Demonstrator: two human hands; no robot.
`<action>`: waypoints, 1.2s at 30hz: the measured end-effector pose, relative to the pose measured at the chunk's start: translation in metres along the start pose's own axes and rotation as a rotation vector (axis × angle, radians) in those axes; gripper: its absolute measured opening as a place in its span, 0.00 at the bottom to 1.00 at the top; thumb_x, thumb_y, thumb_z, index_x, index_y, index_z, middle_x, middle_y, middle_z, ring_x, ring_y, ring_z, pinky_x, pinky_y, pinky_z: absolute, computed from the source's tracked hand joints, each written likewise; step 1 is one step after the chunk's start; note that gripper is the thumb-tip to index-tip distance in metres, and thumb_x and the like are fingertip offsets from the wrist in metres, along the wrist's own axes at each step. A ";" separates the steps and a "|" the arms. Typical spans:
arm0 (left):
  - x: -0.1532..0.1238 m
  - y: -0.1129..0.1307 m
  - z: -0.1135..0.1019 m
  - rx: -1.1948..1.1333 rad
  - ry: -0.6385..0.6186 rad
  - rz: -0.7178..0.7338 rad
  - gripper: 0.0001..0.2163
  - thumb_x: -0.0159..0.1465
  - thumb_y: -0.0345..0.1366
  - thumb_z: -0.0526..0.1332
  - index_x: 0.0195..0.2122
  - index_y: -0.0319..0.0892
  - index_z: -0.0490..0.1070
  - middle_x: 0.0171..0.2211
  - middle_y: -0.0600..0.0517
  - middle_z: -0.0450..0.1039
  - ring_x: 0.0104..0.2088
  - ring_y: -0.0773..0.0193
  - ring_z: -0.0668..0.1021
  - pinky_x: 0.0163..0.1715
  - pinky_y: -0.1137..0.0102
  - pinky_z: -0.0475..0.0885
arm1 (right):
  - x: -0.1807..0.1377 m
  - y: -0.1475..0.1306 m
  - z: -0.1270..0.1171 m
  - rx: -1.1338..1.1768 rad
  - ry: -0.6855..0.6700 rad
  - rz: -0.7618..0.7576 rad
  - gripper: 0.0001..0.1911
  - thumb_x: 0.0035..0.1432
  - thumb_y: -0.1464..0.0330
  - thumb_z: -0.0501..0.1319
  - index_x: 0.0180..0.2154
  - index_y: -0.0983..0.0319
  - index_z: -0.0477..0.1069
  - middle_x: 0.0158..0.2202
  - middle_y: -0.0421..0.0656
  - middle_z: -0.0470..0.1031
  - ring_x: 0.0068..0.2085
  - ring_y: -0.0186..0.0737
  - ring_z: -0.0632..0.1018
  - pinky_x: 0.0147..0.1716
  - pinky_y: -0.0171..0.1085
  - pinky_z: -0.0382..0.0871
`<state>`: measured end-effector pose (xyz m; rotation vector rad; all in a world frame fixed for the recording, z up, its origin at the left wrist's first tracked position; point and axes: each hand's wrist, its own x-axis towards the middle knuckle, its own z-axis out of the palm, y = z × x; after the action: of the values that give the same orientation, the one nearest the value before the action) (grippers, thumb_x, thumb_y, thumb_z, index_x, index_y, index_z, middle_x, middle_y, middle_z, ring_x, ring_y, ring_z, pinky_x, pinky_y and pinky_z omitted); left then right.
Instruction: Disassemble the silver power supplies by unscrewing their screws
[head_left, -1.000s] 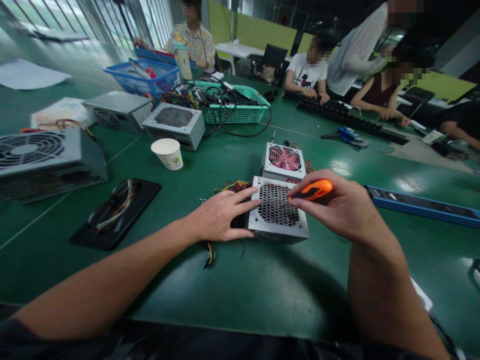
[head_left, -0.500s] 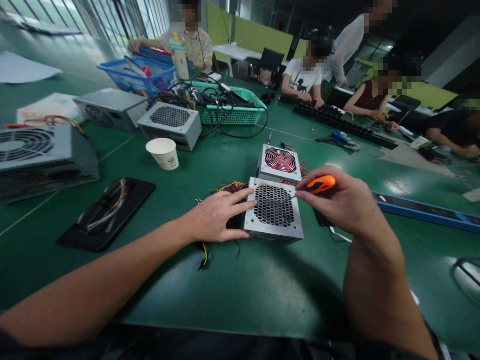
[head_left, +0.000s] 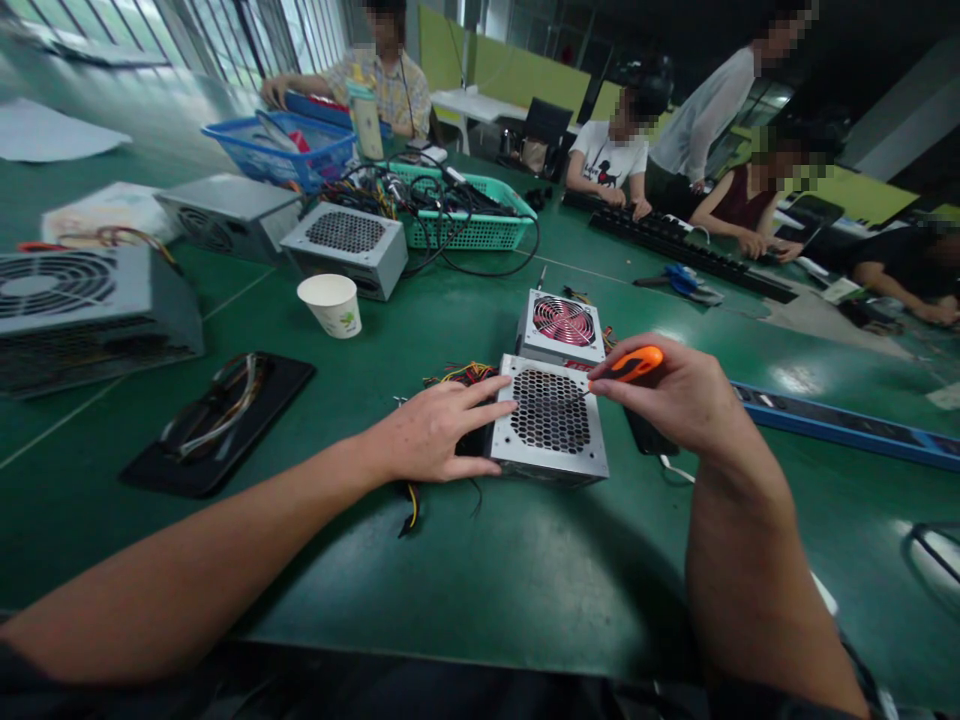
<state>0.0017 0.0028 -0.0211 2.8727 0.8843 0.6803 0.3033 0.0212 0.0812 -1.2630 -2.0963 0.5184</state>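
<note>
A grey computer power supply (head_left: 555, 415) with a honeycomb grille facing up lies on the green table before me. My left hand (head_left: 427, 430) rests against its left side, fingers stretched out and spread, two fingertips on the top face and the thumb at the near corner. In my right hand (head_left: 667, 385) is an orange-and-black screwdriver (head_left: 639, 364), pinched between thumb and fingers. The thin shaft points left to the right edge of the top face; its tip is too small to make out clearly. Just behind sits another power supply with a red fan (head_left: 562, 322).
Left of me are a paper cup (head_left: 331, 305), glasses (head_left: 214, 410) on a black tray-like piece, and several more power supplies (head_left: 225, 215). Farther back stand a green basket of cables (head_left: 465, 232) and a blue basket (head_left: 281, 150). A blue power strip (head_left: 847, 425) lies right. Several people work across the table.
The view has shifted slightly. My right hand and the screwdriver have moved a little to the left, with the handle slightly turned. My left hand stays on the power supply.
</note>
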 end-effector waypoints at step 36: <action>0.000 0.000 0.000 0.020 -0.017 -0.003 0.34 0.67 0.55 0.60 0.67 0.38 0.62 0.71 0.34 0.54 0.61 0.43 0.73 0.57 0.51 0.71 | -0.001 -0.002 0.035 0.006 0.209 -0.080 0.23 0.56 0.62 0.70 0.52 0.52 0.67 0.38 0.40 0.79 0.37 0.48 0.83 0.38 0.49 0.82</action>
<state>0.0018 0.0028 -0.0208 2.8900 0.8978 0.6493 0.2784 0.0188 0.0571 -1.1713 -1.9594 0.3423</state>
